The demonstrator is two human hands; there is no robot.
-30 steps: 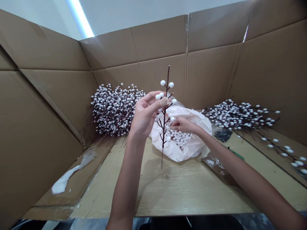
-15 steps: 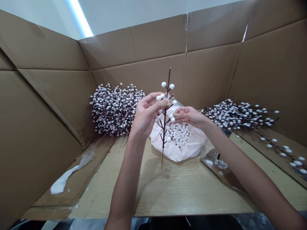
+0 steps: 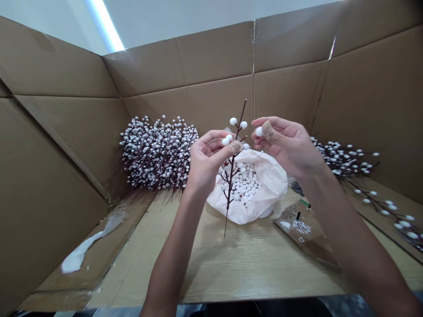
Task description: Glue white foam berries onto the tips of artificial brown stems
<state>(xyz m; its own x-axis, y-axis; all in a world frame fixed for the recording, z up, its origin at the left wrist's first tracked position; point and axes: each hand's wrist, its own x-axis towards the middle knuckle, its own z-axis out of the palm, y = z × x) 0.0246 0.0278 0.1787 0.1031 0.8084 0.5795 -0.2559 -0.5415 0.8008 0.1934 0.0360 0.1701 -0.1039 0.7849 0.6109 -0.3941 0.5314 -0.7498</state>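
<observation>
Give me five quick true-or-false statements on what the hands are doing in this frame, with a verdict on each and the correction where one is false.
1. The left hand holds an upright berry stem. True.
2. The right hand pinches a single white berry. True.
3. The right hand also grips the stem. False: it is apart from the stem.
4. The white plastic bag holds dark red berries. False: it holds white berries.
5. A finger on each hand wears a tan wrap. True.
</observation>
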